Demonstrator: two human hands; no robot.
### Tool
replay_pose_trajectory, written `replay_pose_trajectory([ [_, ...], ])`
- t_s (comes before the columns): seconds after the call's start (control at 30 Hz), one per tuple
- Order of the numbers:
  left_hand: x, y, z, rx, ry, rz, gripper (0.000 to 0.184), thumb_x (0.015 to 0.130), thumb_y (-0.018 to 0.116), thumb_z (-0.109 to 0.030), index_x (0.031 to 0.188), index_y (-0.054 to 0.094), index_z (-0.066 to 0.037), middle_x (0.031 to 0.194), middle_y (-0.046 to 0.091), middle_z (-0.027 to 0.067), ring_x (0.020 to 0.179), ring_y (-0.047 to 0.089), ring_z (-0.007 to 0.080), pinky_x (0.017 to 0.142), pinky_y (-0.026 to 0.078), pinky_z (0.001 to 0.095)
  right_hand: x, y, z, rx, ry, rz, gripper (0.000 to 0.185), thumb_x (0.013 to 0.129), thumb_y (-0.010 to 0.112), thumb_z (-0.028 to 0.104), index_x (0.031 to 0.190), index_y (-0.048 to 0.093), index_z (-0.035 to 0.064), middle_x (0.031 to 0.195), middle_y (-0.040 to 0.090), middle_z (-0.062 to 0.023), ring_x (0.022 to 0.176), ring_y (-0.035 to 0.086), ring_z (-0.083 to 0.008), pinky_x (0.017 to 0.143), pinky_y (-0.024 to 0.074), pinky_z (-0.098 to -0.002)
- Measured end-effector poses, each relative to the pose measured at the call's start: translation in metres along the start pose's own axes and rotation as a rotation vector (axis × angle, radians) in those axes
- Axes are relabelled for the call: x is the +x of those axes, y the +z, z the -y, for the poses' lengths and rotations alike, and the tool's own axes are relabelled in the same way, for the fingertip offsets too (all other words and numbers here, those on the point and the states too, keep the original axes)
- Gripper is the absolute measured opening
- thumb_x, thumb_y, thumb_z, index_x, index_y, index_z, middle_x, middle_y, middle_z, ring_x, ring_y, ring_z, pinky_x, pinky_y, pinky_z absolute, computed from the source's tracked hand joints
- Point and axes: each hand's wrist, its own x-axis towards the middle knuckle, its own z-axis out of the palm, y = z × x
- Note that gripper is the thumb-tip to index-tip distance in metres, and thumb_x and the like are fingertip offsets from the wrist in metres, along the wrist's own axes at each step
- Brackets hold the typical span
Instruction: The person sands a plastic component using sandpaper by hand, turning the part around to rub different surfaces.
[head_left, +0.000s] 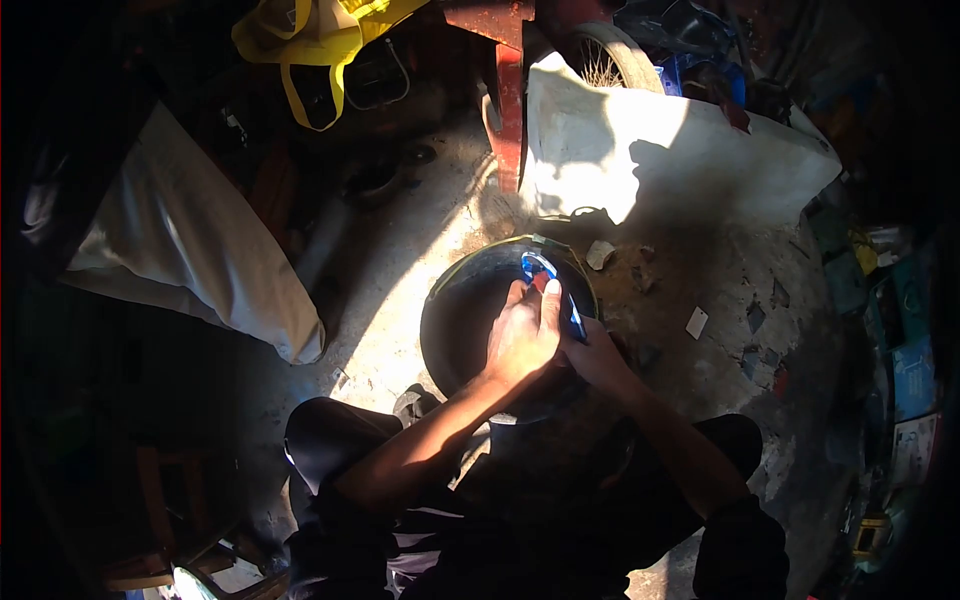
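My left hand [522, 335] is closed, thumb up, around a narrow blue object [538, 262] with a curved, shiny top end and a small red part. I cannot make out its exact kind. My right hand [597, 358], in shadow, is closed against the lower end of the same object, close beside my left hand; its fingers are mostly hidden. Both hands are above a round dark tub [445, 345] that stands on the floor between my knees. The tub's inside is too dark to read.
A white sheet [700, 160] stands behind the tub, before a spoked wheel [640, 60]. A red metal post [509, 120] and a yellow bag [300, 40] are at the top. Beige cloth [190, 230] hangs at left. Flat shards and a white piece [697, 322] lie at right.
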Motion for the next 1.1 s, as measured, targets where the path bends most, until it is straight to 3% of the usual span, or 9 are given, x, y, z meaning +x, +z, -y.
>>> replay_pose_trajectory([
  [0.13,0.011,-0.012,-0.006,-0.032,-0.167,-0.120,0.063,0.108,0.031,-0.049,0.112,0.066,0.004,0.121,0.056,0.0313,0.103,0.062,0.0517,0.089,0.050,0.0545,-0.005,0.013,0.002,-0.006,-0.020,-0.026,0.014,0.097,0.065,0.015,0.097,0.064,0.0009,0.076,0.064,-0.0021,0.067,0.060,-0.0092,0.061,0.0493,-0.0272],
  [0.27,-0.006,0.000,-0.007,0.013,-0.010,-0.088,0.058,0.107,0.036,-0.047,0.121,0.064,0.002,0.117,0.057,0.0302,0.104,0.062,0.0506,0.090,0.050,0.0544,0.002,0.002,-0.008,-0.020,-0.015,-0.025,0.012,0.097,0.064,0.014,0.098,0.064,0.0014,0.075,0.064,-0.0025,0.067,0.060,-0.0088,0.063,0.0493,-0.0281],
  [0.4,0.009,-0.013,-0.006,-0.017,-0.122,-0.051,0.058,0.107,0.037,-0.047,0.123,0.063,0.002,0.116,0.057,0.0298,0.104,0.062,0.0504,0.088,0.051,0.0544,-0.001,0.005,-0.009,-0.115,-0.142,-0.072,0.028,0.102,0.062,0.028,0.096,0.063,0.0013,0.071,0.063,-0.0021,0.066,0.060,-0.0091,0.062,0.0483,-0.0279],
  [0.5,0.002,-0.007,-0.008,-0.027,-0.075,-0.059,0.056,0.107,0.038,-0.046,0.123,0.063,0.001,0.116,0.057,0.0302,0.104,0.062,0.0506,0.088,0.050,0.0548,-0.001,0.007,-0.011,-0.058,-0.102,-0.080,0.030,0.102,0.062,0.030,0.095,0.064,0.0007,0.071,0.063,-0.0023,0.066,0.060,-0.0091,0.062,0.0480,-0.0281],
  [0.63,-0.004,-0.001,-0.010,-0.001,0.020,-0.059,0.058,0.107,0.037,-0.047,0.112,0.067,0.002,0.115,0.057,0.0310,0.100,0.062,0.0511,0.087,0.051,0.0544,0.001,-0.002,-0.003,-0.080,-0.059,-0.066,0.015,0.096,0.064,0.015,0.097,0.065,0.0001,0.073,0.064,-0.0032,0.067,0.060,-0.0096,0.063,0.0487,-0.0297],
  [0.73,0.009,-0.011,-0.011,-0.012,-0.057,-0.113,0.063,0.108,0.035,-0.047,0.093,0.067,0.005,0.108,0.058,0.0296,0.094,0.063,0.0504,0.084,0.051,0.0542,-0.007,0.010,-0.001,-0.123,-0.111,-0.079,0.020,0.098,0.063,0.020,0.092,0.064,0.0007,0.070,0.063,-0.0024,0.066,0.060,-0.0098,0.062,0.0480,-0.0299],
  [0.87,-0.003,0.007,-0.003,0.004,0.083,-0.129,0.057,0.107,0.040,-0.044,0.099,0.069,0.004,0.110,0.058,0.0290,0.097,0.063,0.0494,0.085,0.050,0.0540,0.001,-0.002,-0.014,-0.059,-0.083,-0.040,0.016,0.096,0.064,0.017,0.096,0.065,0.0007,0.072,0.064,-0.0031,0.066,0.060,-0.0107,0.063,0.0484,-0.0303],
  [1.0,0.011,-0.015,-0.015,-0.036,-0.107,-0.022,0.058,0.108,0.042,-0.043,0.105,0.067,0.009,0.106,0.059,0.0332,0.105,0.058,0.0519,0.094,0.046,0.0512,-0.003,0.007,-0.005,-0.076,-0.093,-0.065,0.020,0.098,0.063,0.021,0.091,0.064,0.0019,0.071,0.063,-0.0018,0.066,0.060,-0.0096,0.063,0.0482,-0.0290],
  [1.1,0.003,0.000,-0.009,-0.034,-0.057,-0.106,0.059,0.108,0.038,-0.045,0.099,0.067,0.006,0.107,0.058,0.0316,0.101,0.061,0.0500,0.089,0.049,0.0529,-0.001,0.009,-0.010,-0.032,-0.027,-0.067,0.025,0.099,0.063,0.025,0.093,0.064,0.0009,0.071,0.064,-0.0024,0.065,0.060,-0.0095,0.062,0.0484,-0.0284],
])
